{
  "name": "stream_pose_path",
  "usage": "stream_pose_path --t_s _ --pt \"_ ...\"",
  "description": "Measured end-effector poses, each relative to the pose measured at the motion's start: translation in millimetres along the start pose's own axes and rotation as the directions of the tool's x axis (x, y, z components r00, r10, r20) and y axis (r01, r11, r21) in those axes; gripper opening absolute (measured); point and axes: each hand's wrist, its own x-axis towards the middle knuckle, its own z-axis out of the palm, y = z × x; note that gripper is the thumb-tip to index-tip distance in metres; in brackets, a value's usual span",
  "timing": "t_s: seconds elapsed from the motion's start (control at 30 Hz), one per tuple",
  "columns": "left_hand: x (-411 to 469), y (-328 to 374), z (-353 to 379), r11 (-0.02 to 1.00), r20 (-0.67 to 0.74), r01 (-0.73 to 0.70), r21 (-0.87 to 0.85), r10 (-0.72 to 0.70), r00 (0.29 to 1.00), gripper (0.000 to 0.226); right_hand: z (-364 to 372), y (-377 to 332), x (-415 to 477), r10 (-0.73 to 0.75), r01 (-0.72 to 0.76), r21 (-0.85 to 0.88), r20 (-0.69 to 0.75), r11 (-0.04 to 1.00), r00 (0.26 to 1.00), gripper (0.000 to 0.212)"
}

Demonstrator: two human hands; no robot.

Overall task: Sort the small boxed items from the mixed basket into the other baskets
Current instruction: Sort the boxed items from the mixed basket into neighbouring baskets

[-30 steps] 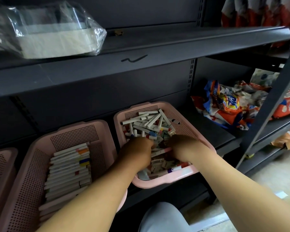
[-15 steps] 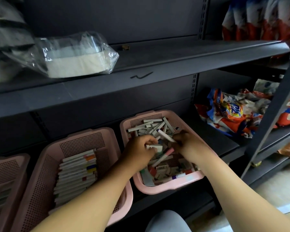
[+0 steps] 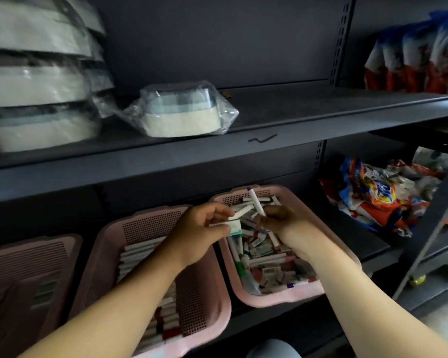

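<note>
Three pink baskets stand on the low shelf. The right one, the mixed basket [image 3: 282, 298], holds several small boxes in a jumble. In the middle basket [image 3: 140, 223] boxes lie in neat rows. The left basket [image 3: 36, 246] is dim and little shows inside it. My left hand [image 3: 199, 228] is raised over the mixed basket's left rim and pinches a few white boxes [image 3: 239, 211], one with a green end. My right hand [image 3: 277, 218] pinches one long white box with a purple tip [image 3: 255, 201], tilted up.
A dark shelf above carries a plastic-wrapped white container [image 3: 181, 112] and a stack of wrapped ones [image 3: 36, 86] at the left. Colourful detergent bags [image 3: 378, 192] lie to the right. A slanted metal post [image 3: 435, 220] stands at the right.
Both hands rose out of the mixed basket holding boxes. The camera tilted up, bringing the upper shelf into view.
</note>
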Motion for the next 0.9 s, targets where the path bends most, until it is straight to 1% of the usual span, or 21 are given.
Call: stream_pose_path --t_s 0.07,0.13,0.2,0.3,0.4,0.5,0.57,0.67,0.73,0.8,0.83,0.87,0.9 --pt "-8.0 2.2 -18.5 0.993 -0.017 0.022 -0.12 -0.024 1.0 0.022 16.1 -14.2 -2.0 -0.049 0.045 0.091 0.04 0.995 0.998 0.021" --pt "-17.1 1.4 -37.9 0.97 -0.037 0.064 -0.233 -0.075 0.997 0.019 31.2 -27.9 -2.6 -0.069 0.053 0.194 0.077 0.98 0.995 0.015" --pt "-28.8 -1.9 -57.7 0.942 -0.026 0.114 -0.315 -0.129 0.991 0.019 47.9 -42.2 -3.3 -0.051 0.017 0.273 0.117 0.962 0.992 0.014" --pt "-46.7 -5.1 -81.3 0.909 0.007 0.139 -0.394 -0.148 0.989 0.02 76.4 -65.2 -9.2 -0.062 -0.019 0.384 0.198 0.923 0.978 0.019" --pt "-60.9 -9.5 -97.0 0.87 -0.004 0.166 -0.464 -0.189 0.982 0.019 104.3 -80.1 -9.9 -0.082 -0.029 0.424 0.24 0.905 0.967 0.019" --pt "-71.4 -16.6 -109.0 0.86 0.009 0.174 -0.479 -0.193 0.981 0.022 129.6 -91.3 -8.4 -0.038 -0.067 0.378 0.264 0.923 0.964 0.018" --pt "-76.8 -19.6 -116.8 0.862 0.001 0.168 -0.478 -0.19 0.982 0.028 143.3 -96.8 -7.3 0.02 -0.131 0.364 0.291 0.922 0.956 0.018" --pt "-82.6 -26.1 -128.2 0.87 0.002 0.177 -0.461 -0.198 0.98 0.029 159.6 -104.2 -7.5 0.086 -0.23 0.411 0.341 0.882 0.936 0.017" --pt "-86.6 -31.0 -134.8 0.883 0.019 0.196 -0.426 -0.208 0.978 0.028 166.7 -108.0 -6.9 0.109 -0.289 0.453 0.381 0.844 0.918 0.016" --pt "-90.0 -32.5 -141.4 0.901 0.034 0.207 -0.381 -0.21 0.977 0.027 170.7 -111.0 -5.9 0.116 -0.314 0.467 0.405 0.827 0.907 0.015" --pt "-90.7 -32.9 -145.2 0.925 0.037 0.208 -0.319 -0.207 0.978 0.026 172.5 -111.1 -3.2 0.118 -0.306 0.455 0.396 0.836 0.911 0.014" --pt "-90.3 -32.9 -149.0 0.957 0.041 0.207 -0.204 -0.203 0.978 0.026 173.3 -111.0 -0.5 0.123 -0.281 0.417 0.367 0.864 0.922 0.013" --pt "-89.4 -33.8 -152.4 0.978 0.054 0.205 -0.039 -0.203 0.978 0.024 173.9 -109.1 3.7 0.128 -0.246 0.362 0.319 0.899 0.939 0.011"
